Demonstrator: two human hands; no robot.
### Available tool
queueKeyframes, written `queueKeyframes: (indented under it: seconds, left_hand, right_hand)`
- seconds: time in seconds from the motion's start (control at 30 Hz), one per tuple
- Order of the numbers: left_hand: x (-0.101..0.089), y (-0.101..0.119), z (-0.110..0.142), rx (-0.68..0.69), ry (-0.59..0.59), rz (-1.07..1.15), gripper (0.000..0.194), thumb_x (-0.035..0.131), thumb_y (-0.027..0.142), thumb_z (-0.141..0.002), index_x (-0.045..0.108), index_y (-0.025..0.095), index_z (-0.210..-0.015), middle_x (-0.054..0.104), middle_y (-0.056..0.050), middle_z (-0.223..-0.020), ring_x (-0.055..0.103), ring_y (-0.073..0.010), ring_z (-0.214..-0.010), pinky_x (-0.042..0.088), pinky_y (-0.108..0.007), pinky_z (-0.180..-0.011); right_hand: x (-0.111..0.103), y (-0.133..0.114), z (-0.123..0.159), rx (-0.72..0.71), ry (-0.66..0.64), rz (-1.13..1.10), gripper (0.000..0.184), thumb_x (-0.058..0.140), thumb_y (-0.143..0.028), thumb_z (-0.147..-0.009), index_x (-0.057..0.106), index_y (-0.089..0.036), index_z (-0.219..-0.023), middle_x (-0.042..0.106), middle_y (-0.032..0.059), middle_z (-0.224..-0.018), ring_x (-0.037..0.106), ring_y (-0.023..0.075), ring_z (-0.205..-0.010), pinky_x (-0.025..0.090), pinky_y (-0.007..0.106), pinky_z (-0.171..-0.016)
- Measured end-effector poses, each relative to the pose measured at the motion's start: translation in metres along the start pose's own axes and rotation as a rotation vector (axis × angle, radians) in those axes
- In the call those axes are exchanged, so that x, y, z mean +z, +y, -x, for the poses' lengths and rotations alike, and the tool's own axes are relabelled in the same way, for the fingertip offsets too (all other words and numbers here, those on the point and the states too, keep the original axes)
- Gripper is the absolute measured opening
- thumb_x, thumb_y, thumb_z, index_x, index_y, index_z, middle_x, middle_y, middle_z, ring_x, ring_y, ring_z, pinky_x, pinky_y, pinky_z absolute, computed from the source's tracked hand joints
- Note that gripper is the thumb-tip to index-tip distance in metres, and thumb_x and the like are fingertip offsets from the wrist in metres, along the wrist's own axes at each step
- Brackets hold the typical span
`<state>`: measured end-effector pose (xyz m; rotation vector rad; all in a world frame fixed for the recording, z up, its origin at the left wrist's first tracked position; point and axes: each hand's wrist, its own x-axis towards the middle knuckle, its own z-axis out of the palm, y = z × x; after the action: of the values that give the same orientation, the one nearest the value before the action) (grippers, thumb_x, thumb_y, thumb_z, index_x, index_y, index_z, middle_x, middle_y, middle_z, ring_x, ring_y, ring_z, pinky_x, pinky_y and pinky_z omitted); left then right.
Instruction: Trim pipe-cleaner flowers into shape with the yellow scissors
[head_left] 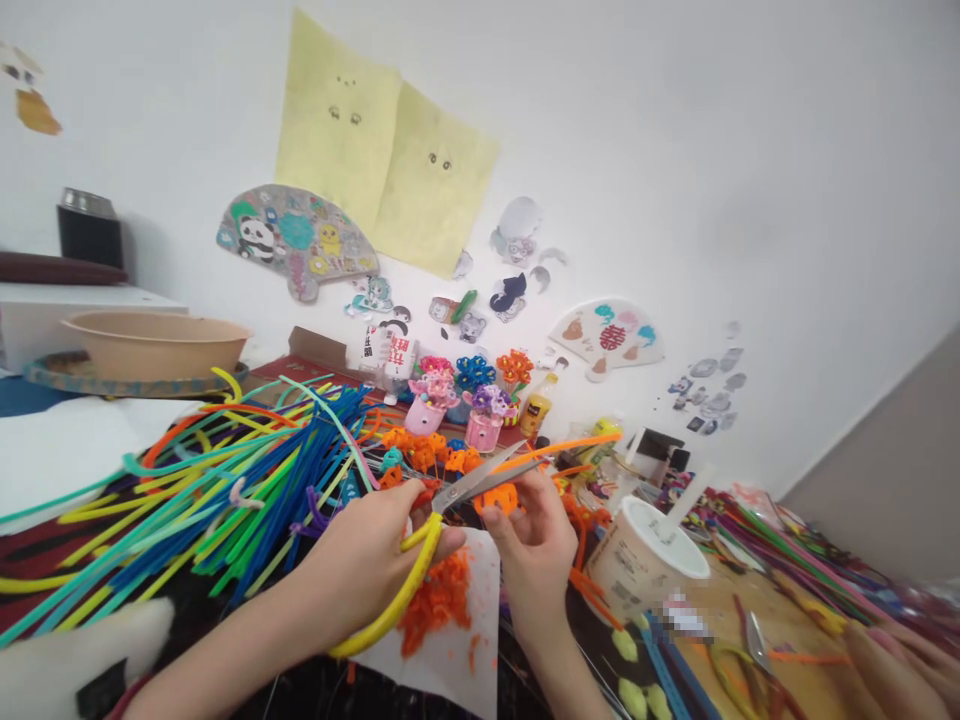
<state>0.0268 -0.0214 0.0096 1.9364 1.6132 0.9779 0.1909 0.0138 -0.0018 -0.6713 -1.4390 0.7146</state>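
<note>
White wall (712, 130) carries 2 fans (296, 235). Left hand (386, 545) fingers grip scissors (452, 495); right hand (536, 540) fingers pinch orange piece (501, 498).

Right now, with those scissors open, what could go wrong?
The blades of the open scissors, held in the left hand, reach close to the right hand gripping the orange fuzzy piece; a slip might nick that hand.
A wrist brushing the white paper could scatter the loose orange clippings.
The lidded cup stands near the right hand and might get knocked.
</note>
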Motion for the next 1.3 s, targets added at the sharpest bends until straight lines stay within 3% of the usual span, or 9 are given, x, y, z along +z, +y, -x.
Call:
queueKeyframes:
  seconds: [0.3,0.73,1.07,1.3]
  left_hand:
    - [-0.0006,-0.0015,-0.0018,-0.004,0.022,-0.037,0.028,0.056,0.049,-0.076,0.05,0.023,-0.069,0.057,0.0,-0.063,0.048,-0.0172,-0.055,0.023,-0.026,-0.052]
    - [-0.0003,-0.0017,0.0042,0.017,0.009,-0.094,0.023,0.052,0.045,-0.079,0.043,0.024,-0.077,0.058,0.0,-0.071,0.049,-0.0176,-0.058,0.023,-0.026,-0.054]
    - [-0.0015,0.0023,0.0032,0.002,-0.066,-0.076,0.022,0.046,0.044,-0.082,0.041,0.024,-0.075,0.059,-0.001,-0.074,0.051,-0.0198,-0.062,0.025,-0.027,-0.056]
    - [-0.0045,0.0065,0.0025,-0.033,-0.08,-0.2,0.028,0.041,0.05,-0.083,0.04,0.024,-0.074,0.06,-0.003,-0.072,0.053,-0.0211,-0.062,0.027,-0.028,-0.056]
  right_hand:
    - [0.001,-0.001,-0.0012,0.012,-0.029,-0.036,0.029,0.074,-0.032,-0.073,0.061,-0.021,-0.097,0.065,0.0041,-0.092,0.063,0.0185,-0.08,0.053,0.028,-0.069]
    - [0.0009,0.0,-0.002,0.0,-0.013,0.017,0.022,0.073,-0.034,-0.074,0.06,-0.02,-0.086,0.062,0.0034,-0.079,0.062,0.0227,-0.087,0.053,0.032,-0.073]
    - [0.0017,-0.0004,-0.0021,-0.034,-0.04,-0.003,0.023,0.073,-0.03,-0.075,0.063,-0.021,-0.094,0.065,0.004,-0.089,0.061,0.0217,-0.09,0.051,0.031,-0.075]
    - [-0.0004,-0.0006,-0.0031,-0.067,-0.044,0.065,0.021,0.071,-0.03,-0.077,0.064,-0.018,-0.093,0.065,0.006,-0.092,0.06,0.0216,-0.088,0.049,0.031,-0.074]
